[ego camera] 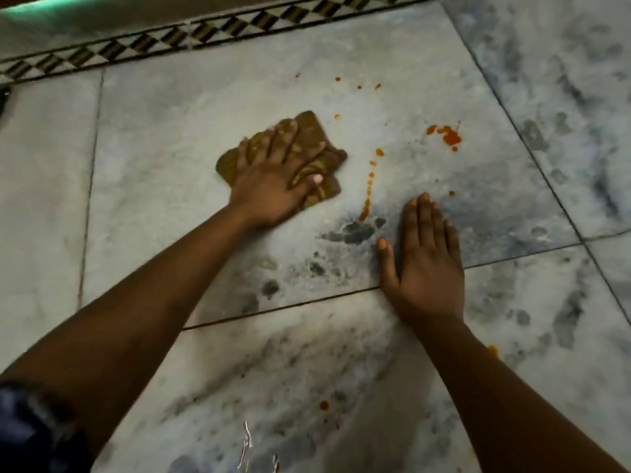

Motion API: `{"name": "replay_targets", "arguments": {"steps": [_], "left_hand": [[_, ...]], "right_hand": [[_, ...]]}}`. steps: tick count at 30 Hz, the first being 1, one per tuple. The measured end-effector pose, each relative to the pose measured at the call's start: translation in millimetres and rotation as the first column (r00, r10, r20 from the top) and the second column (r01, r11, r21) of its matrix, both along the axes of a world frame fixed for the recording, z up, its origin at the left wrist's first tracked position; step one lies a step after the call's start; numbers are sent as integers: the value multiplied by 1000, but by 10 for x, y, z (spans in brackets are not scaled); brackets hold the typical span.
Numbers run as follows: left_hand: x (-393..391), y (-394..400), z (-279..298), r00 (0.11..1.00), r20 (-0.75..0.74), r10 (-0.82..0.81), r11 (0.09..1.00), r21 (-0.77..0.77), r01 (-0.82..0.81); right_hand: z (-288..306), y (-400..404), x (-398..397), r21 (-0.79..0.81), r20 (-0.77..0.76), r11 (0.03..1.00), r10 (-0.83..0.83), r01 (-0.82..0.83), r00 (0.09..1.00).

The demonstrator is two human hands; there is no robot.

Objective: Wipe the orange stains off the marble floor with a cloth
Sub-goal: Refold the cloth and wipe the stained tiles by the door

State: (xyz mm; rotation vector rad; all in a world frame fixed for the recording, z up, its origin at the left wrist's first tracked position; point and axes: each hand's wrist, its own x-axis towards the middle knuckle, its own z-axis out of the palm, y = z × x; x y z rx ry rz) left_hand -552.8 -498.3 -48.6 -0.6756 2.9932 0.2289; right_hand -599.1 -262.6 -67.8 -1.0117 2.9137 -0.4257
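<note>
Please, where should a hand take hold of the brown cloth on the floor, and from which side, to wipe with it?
Probably from above, palm down on the middle of the brown cloth, as the left hand does. The cloth lies flat and folded on the marble floor, so there is no raised edge to pinch. Spread fingers press the layers together. The orange stains lie to its right, so push that way.

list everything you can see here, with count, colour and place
cloth: one, brown, folded, on the floor left of the stains
orange stains: many; biggest blotch upper right, a drip trail right of the cloth, small dots above, two spots near the bottom
marble floor: grey-white tiles with dark veins, dark joints
border strip: one, black, brown and white diamonds, along the top
left hand: flat, pressing on the cloth
right hand: flat on bare floor, lower right of the trail
sleeve: dark blue, bottom left corner
</note>
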Motion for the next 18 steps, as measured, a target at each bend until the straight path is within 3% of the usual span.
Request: {"name": "replay_targets", "arguments": {"steps": [4,7,9,12,13,15,18], "left_hand": [[-528,-490,64,960,62,271,962,15,-273],[-870,-596,91,936,85,342,936,59,-347],[-813,-351,83,958,97,268,962,25,-272],[-160,101,34,998,56,-20,999,-29,21],[72,128,44,997,47,-53,998,-17,54],[246,-86,87,998,43,37,999,-26,-36],[-130,-370,46,956,66,286,958,-8,-286]], "right_hand": [[1,7,-9,1,-3,1000,-3,3,1000],[-5,-4,-8,-3,-2,1000,4,-4,1000],[7,2,-16,-6,4,1000,-2,2,1000],[27,2,-23,-11,9,1000,-9,9,1000],[29,-1,-15,-13,11,1000,-10,10,1000],[49,-57,-9,-36,12,999,-6,6,1000],[-15,-22,-14,-45,13,999,-6,7,1000]]}}
